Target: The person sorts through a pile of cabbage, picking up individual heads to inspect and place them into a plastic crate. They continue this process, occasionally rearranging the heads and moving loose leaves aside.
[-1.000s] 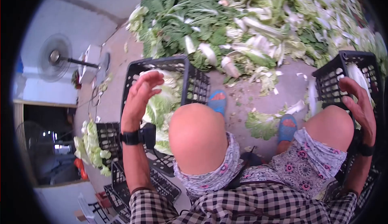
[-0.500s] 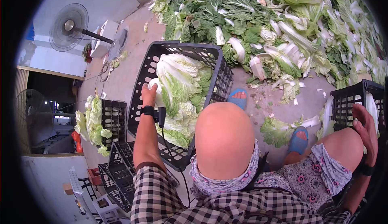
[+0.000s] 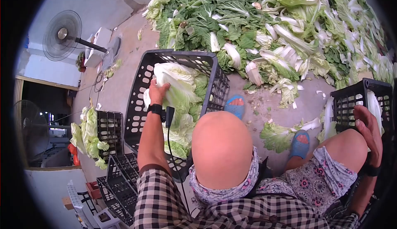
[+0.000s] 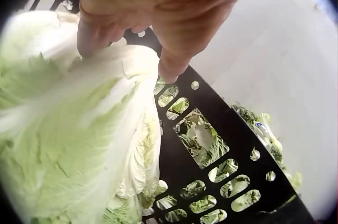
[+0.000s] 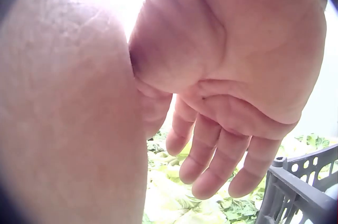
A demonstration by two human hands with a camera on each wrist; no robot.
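My left hand [image 3: 157, 93] reaches into the black plastic crate [image 3: 133, 117] left of the knee. It grips the pale base end of a napa cabbage [image 3: 182, 89]; in the left wrist view, fingers and thumb [image 4: 173, 65] straddle that end. More napa cabbages [image 3: 178, 132] lie under and beside it in the crate. At the far right, my right hand [image 3: 369, 130] lies against the outer side of the other knee. Its fingers [image 5: 214, 174] hang straight and loose with nothing in them, near a second black crate [image 3: 349, 109].
A large heap of trimmed cabbage leaves [image 3: 256, 30] covers the floor ahead. One loose leaf [image 3: 276, 137] lies between the blue slippers [image 3: 300, 144]. At left are a smaller crate [image 3: 109, 130] with cabbage, stacked black crates [image 3: 118, 183] and a standing fan [image 3: 62, 34].
The left hand went from raised above the crate down to its left side, then rightward onto the cabbage's base end. The right hand stays by the knee. The head view shifted.
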